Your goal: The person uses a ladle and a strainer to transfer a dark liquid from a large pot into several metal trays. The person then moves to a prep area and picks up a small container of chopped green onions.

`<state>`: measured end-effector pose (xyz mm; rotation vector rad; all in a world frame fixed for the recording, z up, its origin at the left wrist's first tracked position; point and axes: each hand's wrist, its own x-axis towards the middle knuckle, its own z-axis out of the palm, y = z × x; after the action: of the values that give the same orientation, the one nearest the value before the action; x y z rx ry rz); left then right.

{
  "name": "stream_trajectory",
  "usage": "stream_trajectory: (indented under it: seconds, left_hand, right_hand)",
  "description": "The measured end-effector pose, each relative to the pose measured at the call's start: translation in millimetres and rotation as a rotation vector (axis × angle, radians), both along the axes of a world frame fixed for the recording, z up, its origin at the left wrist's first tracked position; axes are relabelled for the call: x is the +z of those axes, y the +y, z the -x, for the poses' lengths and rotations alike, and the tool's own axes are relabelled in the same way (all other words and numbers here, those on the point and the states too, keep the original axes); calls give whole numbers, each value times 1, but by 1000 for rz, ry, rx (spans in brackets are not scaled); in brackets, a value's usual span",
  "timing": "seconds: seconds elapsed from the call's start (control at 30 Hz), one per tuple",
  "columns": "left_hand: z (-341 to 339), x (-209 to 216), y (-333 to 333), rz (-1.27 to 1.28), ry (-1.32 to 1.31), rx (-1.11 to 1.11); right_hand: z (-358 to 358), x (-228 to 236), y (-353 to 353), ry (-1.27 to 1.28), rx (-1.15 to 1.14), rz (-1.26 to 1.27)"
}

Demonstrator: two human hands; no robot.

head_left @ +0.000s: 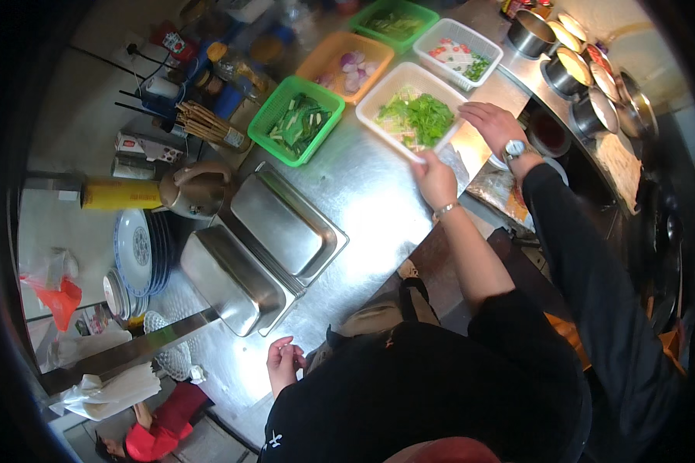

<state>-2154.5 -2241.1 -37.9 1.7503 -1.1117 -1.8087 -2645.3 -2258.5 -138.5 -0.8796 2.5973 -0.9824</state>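
Note:
My right hand point(436, 181), with a bracelet at the wrist, grips the near corner of a white plastic basket point(378, 83) with chopped green leaves point(428, 116) inside. A co-worker's hand point(490, 127), in a long black sleeve with a watch, touches the same basket's right side. Low on the left, my left hand point(286, 359) hangs beside the steel counter point(347, 231) with its fingers curled. I see nothing in it. Nearest to it lie two stacks of steel pans, one lower point(228, 282) and one upper point(289, 224), which look upturned.
Beyond the pans stand a green basket point(259, 127) of cut greens, an orange one point(316, 58) with onion pieces, another green one point(432, 19) and a white one point(440, 29). Metal pots point(529, 38) line the far right. Plates point(135, 247) and a kettle point(193, 189) stand left.

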Motion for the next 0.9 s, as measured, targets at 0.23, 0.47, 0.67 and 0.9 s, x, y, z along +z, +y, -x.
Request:
stream_trajectory:
  seconds: [0.23,0.47,0.67,0.9]
  left_hand:
    - [46,8,-6,-7,-42,-52]
    - [59,3,-11,11,10,-150]
    - [50,-5,-12,13,37,-187]
    - [36,-2,-11,33,33,-197]
  right_hand:
    - [-8,46,12,334,202,-44]
    - [5,77,2,409,109,-119]
    - [20,79,4,437,-64,29]
    - [-12,114,18,464,1,440]
